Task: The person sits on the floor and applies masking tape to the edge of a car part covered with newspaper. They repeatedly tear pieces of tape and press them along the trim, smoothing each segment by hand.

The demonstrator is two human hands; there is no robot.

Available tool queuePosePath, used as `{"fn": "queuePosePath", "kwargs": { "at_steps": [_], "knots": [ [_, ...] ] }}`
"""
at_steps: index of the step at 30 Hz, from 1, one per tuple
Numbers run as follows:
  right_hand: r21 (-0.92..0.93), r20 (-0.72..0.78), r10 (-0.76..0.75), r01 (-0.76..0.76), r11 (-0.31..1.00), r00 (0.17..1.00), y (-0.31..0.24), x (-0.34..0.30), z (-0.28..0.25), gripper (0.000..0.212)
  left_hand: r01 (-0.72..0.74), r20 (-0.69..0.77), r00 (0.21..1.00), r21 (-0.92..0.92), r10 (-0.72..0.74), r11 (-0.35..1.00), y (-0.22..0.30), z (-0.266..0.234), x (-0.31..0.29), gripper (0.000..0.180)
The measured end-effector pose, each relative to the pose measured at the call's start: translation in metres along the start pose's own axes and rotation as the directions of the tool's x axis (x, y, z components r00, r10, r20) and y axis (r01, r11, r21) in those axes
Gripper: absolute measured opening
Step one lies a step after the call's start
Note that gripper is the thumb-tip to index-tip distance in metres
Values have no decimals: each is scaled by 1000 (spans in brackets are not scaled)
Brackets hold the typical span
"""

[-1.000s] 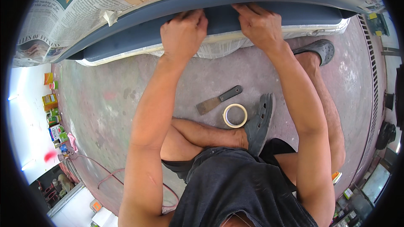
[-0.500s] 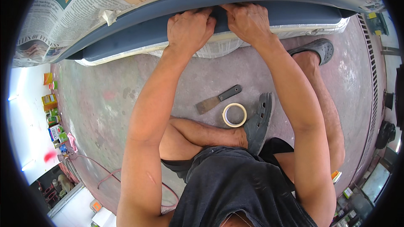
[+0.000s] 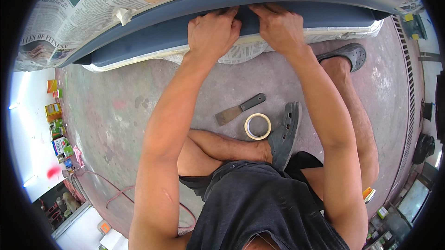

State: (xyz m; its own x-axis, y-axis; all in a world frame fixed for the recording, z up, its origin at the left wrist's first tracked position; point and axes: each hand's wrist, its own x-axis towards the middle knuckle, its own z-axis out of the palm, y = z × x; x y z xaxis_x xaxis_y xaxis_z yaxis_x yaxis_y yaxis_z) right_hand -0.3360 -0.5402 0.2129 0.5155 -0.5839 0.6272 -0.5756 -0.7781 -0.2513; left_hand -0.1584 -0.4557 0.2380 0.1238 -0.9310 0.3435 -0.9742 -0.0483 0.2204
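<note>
A long blue-grey body panel runs across the far side, with a recess under its raised upper edge. My left hand rests against it, fingers curled and the index finger reaching to the recess. A small gap to the right, my right hand is bent the same way, its index finger pointing into the recess. Both hands look closed; their fingertips are partly hidden, and what they pinch, if anything, does not show. Newspaper with pale tape lines the panel's near edge, and more newspaper sheets cover the surface above.
On the floor between my arms lie a putty knife with a black handle and a roll of masking tape, beside my grey clog. A reddish hose curls at left. Several cans line the left wall; a floor grate runs at right.
My right hand has shifted a little to the right along the panel, and its index finger shows more. My left hand has moved slightly right. The knife and tape roll stay put.
</note>
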Motion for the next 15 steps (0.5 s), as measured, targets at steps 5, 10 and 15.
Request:
{"fn": "queuePosePath", "kwargs": {
  "at_steps": [5,10,15],
  "knots": [
    [-54,50,18,-15,998,999,-8,9,8,32,40,27,999,64,-42,997,-4,-2,1,41],
    [21,9,128,-129,991,992,-7,4,5,36,109,-98,990,37,-105,993,-13,-18,-9,40],
    [41,113,77,-82,996,991,-16,12,7,37,251,-302,904,-202,-304,947,-20,-57,-61,33]
  ]
}}
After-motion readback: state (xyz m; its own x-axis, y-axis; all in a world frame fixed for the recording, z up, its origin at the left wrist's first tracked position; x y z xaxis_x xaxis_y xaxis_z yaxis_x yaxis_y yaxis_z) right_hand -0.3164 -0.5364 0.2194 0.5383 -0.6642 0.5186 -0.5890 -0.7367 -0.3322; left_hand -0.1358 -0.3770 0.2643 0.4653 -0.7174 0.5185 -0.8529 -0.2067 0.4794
